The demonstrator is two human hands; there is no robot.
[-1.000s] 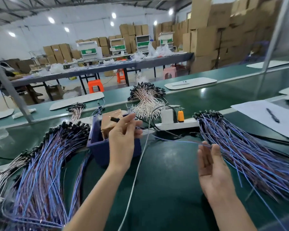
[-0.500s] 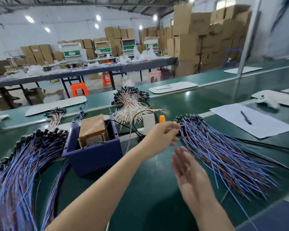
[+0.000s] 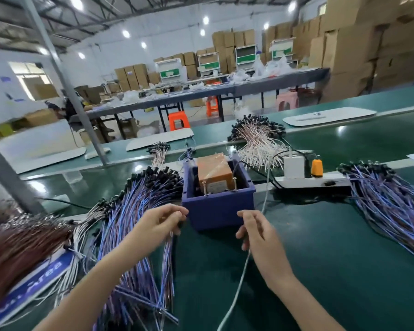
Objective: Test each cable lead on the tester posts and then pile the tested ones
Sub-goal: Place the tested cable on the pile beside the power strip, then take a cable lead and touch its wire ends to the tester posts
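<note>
Single lead held low, just in front of the tester and over the left pile.

Pinched between the curled fingers and thumb of the left hand (image 3: 163, 219): one cable lead (image 3: 172, 243), dark end up at the fingertips, long axis dropping toward the near edge, tail down among the blue-purple leads of the left pile (image 3: 134, 211). Beside it but apart, the right hand (image 3: 255, 232), fingers loosely curled, a white cord (image 3: 239, 290) crossing at the palm; impossible to tell whether gripped. Directly behind both hands, the blue bin (image 3: 218, 206) with the tester box (image 3: 214, 174) and two upright posts (image 3: 235, 185). Farther right, a power strip (image 3: 313, 182) and the right pile (image 3: 387, 199), well apart. Open room on the bare green belt (image 3: 320, 259) between bin and near edge.
</note>
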